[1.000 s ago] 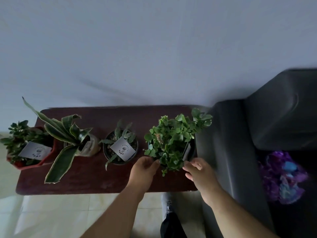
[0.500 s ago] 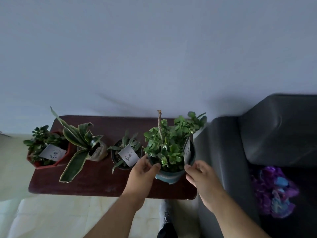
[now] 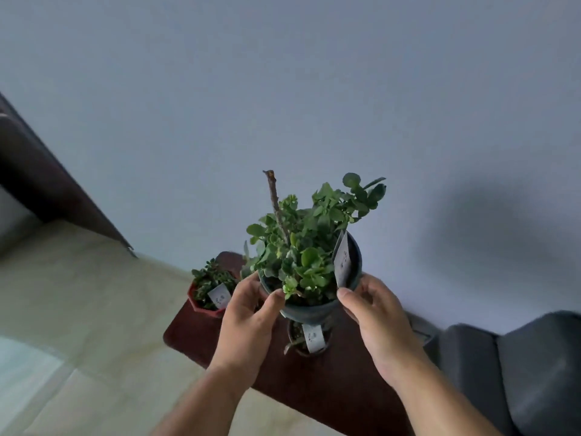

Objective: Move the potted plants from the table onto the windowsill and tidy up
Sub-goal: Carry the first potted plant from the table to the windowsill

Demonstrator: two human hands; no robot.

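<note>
The left hand [image 3: 248, 316] and right hand [image 3: 375, 319] are clasped on opposite sides of the blue-grey potted plant [image 3: 309, 269], which is held clear above the dark table [image 3: 314, 379]. Below it, a red-potted plant [image 3: 209, 286] and a small tagged pot [image 3: 309, 339] are seen standing on the table.

Above the dark reddish-brown wooden table [image 3: 314, 382] the air is open — only bare grey wall [image 3: 283, 89] behind. Below my load a small dark pot [image 3: 309, 338] and a red angular pot [image 3: 206, 306] crowd the top — perhaps more, hidden. A dark grey sofa [image 3: 518, 372] blocks the right.
</note>
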